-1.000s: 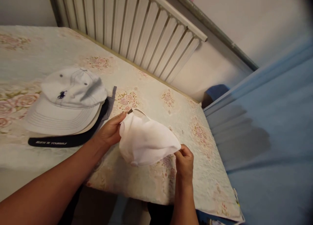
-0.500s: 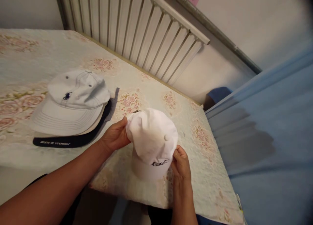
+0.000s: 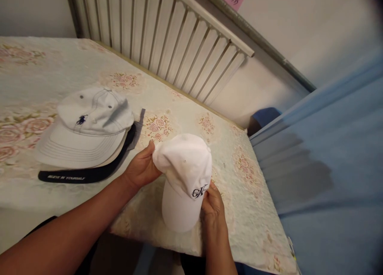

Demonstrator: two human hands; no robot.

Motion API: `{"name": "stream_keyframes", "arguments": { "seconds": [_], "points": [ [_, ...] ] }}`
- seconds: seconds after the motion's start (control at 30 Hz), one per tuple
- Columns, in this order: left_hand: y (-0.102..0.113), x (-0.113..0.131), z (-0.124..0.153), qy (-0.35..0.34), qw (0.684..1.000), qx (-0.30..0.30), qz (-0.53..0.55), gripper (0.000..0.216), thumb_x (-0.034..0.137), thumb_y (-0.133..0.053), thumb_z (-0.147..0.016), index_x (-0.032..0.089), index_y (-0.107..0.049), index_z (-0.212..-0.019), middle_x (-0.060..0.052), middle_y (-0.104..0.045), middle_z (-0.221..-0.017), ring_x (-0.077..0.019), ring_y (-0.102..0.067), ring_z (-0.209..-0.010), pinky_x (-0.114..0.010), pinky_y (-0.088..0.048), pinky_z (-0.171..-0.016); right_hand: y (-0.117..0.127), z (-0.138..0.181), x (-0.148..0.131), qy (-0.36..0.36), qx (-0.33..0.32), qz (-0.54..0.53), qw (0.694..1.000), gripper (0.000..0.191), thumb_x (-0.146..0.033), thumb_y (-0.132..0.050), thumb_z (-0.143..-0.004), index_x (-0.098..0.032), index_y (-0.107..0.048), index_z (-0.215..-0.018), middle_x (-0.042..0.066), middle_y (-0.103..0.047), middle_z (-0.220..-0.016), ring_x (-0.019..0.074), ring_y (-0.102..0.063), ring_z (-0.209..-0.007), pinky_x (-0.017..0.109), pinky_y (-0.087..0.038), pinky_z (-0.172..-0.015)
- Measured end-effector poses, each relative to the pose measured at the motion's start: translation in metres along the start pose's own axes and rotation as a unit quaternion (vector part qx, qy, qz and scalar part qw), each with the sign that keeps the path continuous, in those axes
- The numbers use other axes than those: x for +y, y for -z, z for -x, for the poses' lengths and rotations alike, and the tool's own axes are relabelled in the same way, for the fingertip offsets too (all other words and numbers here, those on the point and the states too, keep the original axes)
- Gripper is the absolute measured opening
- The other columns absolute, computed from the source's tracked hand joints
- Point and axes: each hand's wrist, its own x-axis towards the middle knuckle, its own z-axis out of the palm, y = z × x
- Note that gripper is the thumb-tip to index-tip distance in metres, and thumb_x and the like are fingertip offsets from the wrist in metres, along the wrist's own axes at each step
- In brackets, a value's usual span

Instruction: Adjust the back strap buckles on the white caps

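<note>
Turned brim-forward, the white cap (image 3: 184, 175) sits near the table's edge (image 3: 179, 243), both hands' grip closed on it.

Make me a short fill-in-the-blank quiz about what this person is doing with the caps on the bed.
1. Both hands, the left hand and the right hand, hold a ____ cap.
2. The pale blue cap lies on top of a ____ brim with lettering.
3. Behind the flowered bedcover stands a white ____.

Missing words: white; dark; radiator
</note>
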Motion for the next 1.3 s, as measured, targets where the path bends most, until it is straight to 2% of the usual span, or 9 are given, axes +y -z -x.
{"name": "stream_keyframes", "arguments": {
  "seconds": [0.13,0.23,0.4,0.5,0.7,0.93,1.3],
  "points": [
    [-0.005,-0.017,0.004,0.053,0.998,0.001,-0.023,0.039,0.024,-0.059,-0.087,0.014,-0.059,-0.125,-0.013,-0.073,-0.109,-0.0285,-0.063,-0.112,-0.041,-0.045,-0.100,-0.001,-0.003,0.006,-0.004,0.011,-0.018,1.000,0.026,-0.011,-0.078,-0.064,-0.019,-0.071,-0.088,0.002,-0.076,-0.083,0.0156,-0.070,-0.075,0.028,-0.056,-0.077],
    [-0.004,-0.024,0.004,0.085,0.995,0.034,-0.039,0.042,0.022,-0.064,-0.084,0.012,-0.060,-0.125,-0.015,-0.074,-0.105,-0.0307,-0.066,-0.105,-0.044,-0.047,-0.097,-0.002,-0.005,0.007,-0.009,0.027,-0.017,0.999,0.025,-0.010,-0.078,-0.062,-0.018,-0.071,-0.084,0.002,-0.076,-0.078,0.0157,-0.069,-0.070,0.028,-0.056,-0.073],
    [0.002,-0.021,-0.002,0.088,0.991,0.099,-0.010,0.042,0.032,-0.056,-0.090,0.010,-0.060,-0.125,-0.015,-0.074,-0.104,-0.0308,-0.067,-0.103,-0.045,-0.047,-0.097,-0.006,-0.005,0.010,-0.011,0.044,-0.030,0.999,0.020,-0.010,-0.080,-0.057,-0.016,-0.071,-0.074,0.001,-0.075,-0.073,0.0139,-0.068,-0.064,0.024,-0.056,-0.067],
    [0.003,-0.020,-0.004,0.105,0.987,0.118,0.009,0.047,0.041,-0.051,-0.092,0.010,-0.059,-0.125,-0.015,-0.073,-0.105,-0.0317,-0.066,-0.104,-0.046,-0.047,-0.097,-0.008,-0.003,0.012,-0.011,0.028,-0.023,0.999,0.017,-0.012,-0.080,-0.059,-0.017,-0.070,-0.073,0.001,-0.075,-0.073,0.0146,-0.068,-0.064,0.025,-0.056,-0.066],
    [0.006,-0.020,-0.005,0.135,0.977,0.164,0.026,0.047,0.039,-0.053,-0.091,0.008,-0.059,-0.125,-0.016,-0.075,-0.099,-0.0307,-0.068,-0.100,-0.044,-0.047,-0.096,-0.009,-0.003,0.013,0.000,0.011,0.000,1.000,0.016,-0.016,-0.081,-0.062,-0.016,-0.070,-0.072,0.002,-0.074,-0.071,0.0142,-0.066,-0.062,0.025,-0.054,-0.064],
    [0.004,-0.017,-0.004,0.155,0.972,0.177,0.011,0.046,0.031,-0.057,-0.088,0.009,-0.059,-0.127,-0.015,-0.076,-0.094,-0.0309,-0.071,-0.094,-0.044,-0.050,-0.094,-0.008,-0.003,0.014,-0.015,-0.010,0.004,1.000,0.016,-0.022,-0.080,-0.065,-0.015,-0.067,-0.069,0.003,-0.073,-0.069,0.0131,-0.064,-0.058,0.024,-0.052,-0.061],
    [0.011,-0.017,-0.005,0.160,0.969,0.190,0.006,0.047,0.033,-0.053,-0.090,0.009,-0.057,-0.129,-0.015,-0.076,-0.094,-0.0305,-0.071,-0.093,-0.043,-0.050,-0.093,-0.010,-0.002,0.014,-0.009,0.012,0.000,1.000,0.020,-0.024,-0.082,-0.063,-0.016,-0.065,-0.066,0.002,-0.072,-0.066,0.0131,-0.063,-0.054,0.024,-0.052,-0.057]
  ]
}}
